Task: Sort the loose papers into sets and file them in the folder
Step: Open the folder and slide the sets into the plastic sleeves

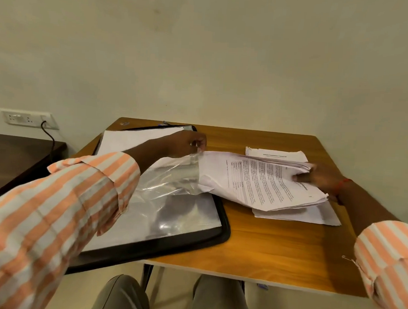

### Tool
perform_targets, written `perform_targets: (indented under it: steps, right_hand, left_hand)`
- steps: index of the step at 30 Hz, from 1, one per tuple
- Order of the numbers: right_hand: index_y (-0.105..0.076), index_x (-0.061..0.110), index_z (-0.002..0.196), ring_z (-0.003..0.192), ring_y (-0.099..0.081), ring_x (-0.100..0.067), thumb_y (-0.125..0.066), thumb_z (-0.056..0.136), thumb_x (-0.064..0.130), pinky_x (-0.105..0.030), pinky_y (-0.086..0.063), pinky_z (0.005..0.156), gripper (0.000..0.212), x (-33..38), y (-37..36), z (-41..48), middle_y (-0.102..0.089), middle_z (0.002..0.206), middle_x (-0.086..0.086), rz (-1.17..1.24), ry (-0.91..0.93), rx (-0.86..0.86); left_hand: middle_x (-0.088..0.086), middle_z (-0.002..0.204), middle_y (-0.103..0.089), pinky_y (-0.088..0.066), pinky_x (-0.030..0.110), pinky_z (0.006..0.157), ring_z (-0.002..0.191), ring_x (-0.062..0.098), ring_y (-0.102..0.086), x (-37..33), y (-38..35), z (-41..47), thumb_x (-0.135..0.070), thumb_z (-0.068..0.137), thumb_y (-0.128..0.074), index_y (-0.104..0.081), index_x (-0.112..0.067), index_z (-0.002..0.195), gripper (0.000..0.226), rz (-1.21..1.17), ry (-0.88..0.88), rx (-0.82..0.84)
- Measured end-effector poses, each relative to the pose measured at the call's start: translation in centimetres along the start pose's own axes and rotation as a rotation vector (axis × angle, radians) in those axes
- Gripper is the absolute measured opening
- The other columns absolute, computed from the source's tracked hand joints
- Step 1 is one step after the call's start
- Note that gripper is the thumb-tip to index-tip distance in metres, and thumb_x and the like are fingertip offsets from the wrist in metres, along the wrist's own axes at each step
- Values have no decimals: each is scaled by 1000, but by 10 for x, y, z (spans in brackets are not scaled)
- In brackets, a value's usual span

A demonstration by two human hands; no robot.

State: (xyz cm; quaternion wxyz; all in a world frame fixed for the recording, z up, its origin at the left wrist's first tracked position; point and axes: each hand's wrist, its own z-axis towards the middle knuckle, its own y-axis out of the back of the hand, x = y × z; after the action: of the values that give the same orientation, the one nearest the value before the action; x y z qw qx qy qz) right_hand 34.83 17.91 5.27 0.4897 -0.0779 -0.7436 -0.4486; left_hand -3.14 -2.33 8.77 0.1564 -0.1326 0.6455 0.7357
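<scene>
A black folder [222, 229] lies open on the left half of the table, with clear plastic sleeves inside. My left hand [187, 142] pinches the top edge of one clear sleeve [173, 176] and lifts it open. My right hand [321, 179] grips a thick set of printed papers [256, 181] by its right end, and the set's left end sits at the sleeve's mouth. Under that set lies another stack of papers [314, 216]. A further stack [277, 154] rests behind it on the table.
The wooden table [276, 249] stands against a plain wall. At the left are a dark side table [11, 157] and a wall socket [28, 118] with a black cable plugged in. My knees show under the table's front edge.
</scene>
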Motion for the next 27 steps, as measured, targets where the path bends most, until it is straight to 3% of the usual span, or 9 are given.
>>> perform_targets:
  steps: [4,9,14,18,21,24,27]
  right_hand:
    - [-69,19,119,84,-74,-26,-79,84,16,-34,-56,70,37,2,9,16,-77,101,-9,-35,-51,67]
    - [-67,-2,118,91,-73,-31,-71,88,4,-30,-58,67,31,11,13,25,-75,104,-18,108,-156,124]
    - [-60,5,128,88,-74,-34,-56,100,11,-38,-61,62,30,19,7,28,-70,118,-21,379,-229,231]
    - [-59,3,127,78,-76,-25,-55,99,3,-31,-59,56,29,12,1,26,-76,102,-13,321,-206,178]
    - [-62,7,120,72,-76,-18,-57,98,4,-24,-57,51,23,10,-3,21,-76,102,-12,296,-187,191]
    - [-64,8,112,64,-74,-12,-59,98,4,-19,-52,47,16,13,-5,20,-77,87,-5,259,-160,160]
    - [-62,3,123,77,-76,-19,-62,95,3,-22,-56,55,28,9,0,26,-75,108,-16,222,-142,196]
  left_hand:
    - [-7,92,-65,-49,30,75,87,15,-59,0,2,0,-1,93,-57,-63,-23,89,23,28,15,12]
    - [-7,92,-64,-45,22,74,87,13,-59,-8,3,-1,-5,96,-57,-61,-21,90,18,-3,10,2]
    - [-5,98,-65,-45,18,73,91,13,-61,-20,-14,-8,-3,95,-59,-65,-19,95,17,-19,49,-6]
    - [-3,106,-62,-48,24,76,94,15,-61,-31,-40,-28,-11,96,-64,-64,-16,105,10,-38,100,-97]
    - [-1,121,-60,-47,27,87,107,17,-60,-44,-66,-54,-28,100,-61,-59,-20,118,20,-39,252,-200]
    - [0,131,-56,-46,32,92,110,20,-57,-54,-95,-82,-38,102,-54,-55,-21,127,30,83,302,-181]
    - [3,127,-58,-47,35,89,104,23,-59,-53,-107,-97,-37,101,-53,-57,-17,126,32,114,293,-267]
